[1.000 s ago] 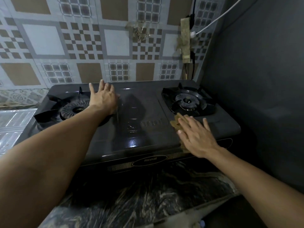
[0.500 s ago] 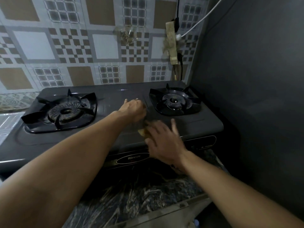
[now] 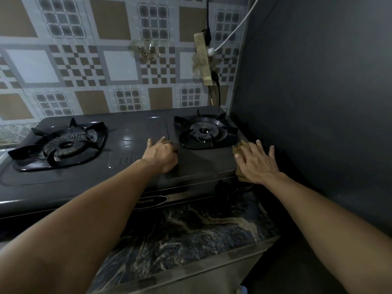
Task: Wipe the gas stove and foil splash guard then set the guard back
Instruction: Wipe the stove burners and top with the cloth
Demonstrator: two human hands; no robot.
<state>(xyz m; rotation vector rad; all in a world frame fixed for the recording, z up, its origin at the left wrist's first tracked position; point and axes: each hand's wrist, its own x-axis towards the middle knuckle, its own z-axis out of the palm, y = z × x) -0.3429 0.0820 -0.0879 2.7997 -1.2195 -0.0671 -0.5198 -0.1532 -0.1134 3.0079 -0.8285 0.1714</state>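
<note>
The dark two-burner gas stove (image 3: pixel 131 166) sits on a marbled counter, with its left burner (image 3: pixel 61 145) and right burner (image 3: pixel 204 131) both bare. My left hand (image 3: pixel 161 154) rests on the stove top just left of the right burner, its fingers loosely bent and holding nothing. My right hand (image 3: pixel 257 163) lies flat with spread fingers on a brown cloth (image 3: pixel 238 148), pressing it onto the stove's front right corner. The foil splash guard is out of view.
A dark grey wall (image 3: pixel 318 102) stands close against the stove's right side. Behind the stove is a patterned tile wall (image 3: pixel 118 66) with a taped socket and cables (image 3: pixel 203 60). The marbled counter edge (image 3: pixel 191 234) runs in front of the stove.
My left hand moved from beside the left burner to the stove's middle. My right hand swept the cloth left toward the centre, then back to the front right corner.
</note>
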